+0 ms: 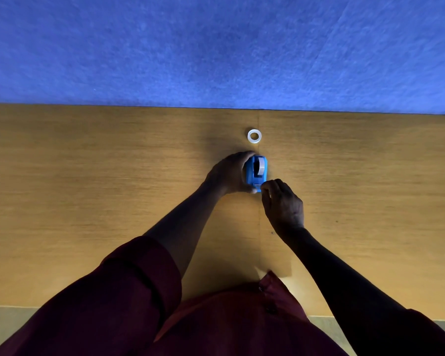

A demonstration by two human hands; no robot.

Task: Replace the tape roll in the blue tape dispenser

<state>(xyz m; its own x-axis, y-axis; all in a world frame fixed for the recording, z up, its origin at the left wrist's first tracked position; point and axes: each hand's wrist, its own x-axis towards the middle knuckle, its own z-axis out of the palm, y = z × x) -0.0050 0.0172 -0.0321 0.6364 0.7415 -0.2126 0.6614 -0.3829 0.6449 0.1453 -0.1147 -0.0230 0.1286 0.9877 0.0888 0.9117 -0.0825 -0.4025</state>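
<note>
The blue tape dispenser [256, 173] stands on the wooden table [88, 188], and I take everything from it. My left hand [231, 174] is wrapped around its left side, fingers curled over the far end and thumb at the near end, so it is gripping the body. A roll of tape [261, 166] sits on edge in the dispenser's slot, its pale band showing along the right of the opening. My right hand [283, 201] is just on the near side of the dispenser, fingers bunched together with the tips touching the near end where the cutter is; whether they pinch a strip of tape or only press on the plastic I cannot tell. Beyond the dispenser, on its far side and a little apart from it, a white tape ring [254, 136] lies flat on the wood, touched by neither hand. Further beyond that, the table ends against a blue felt wall [216, 47].
</note>
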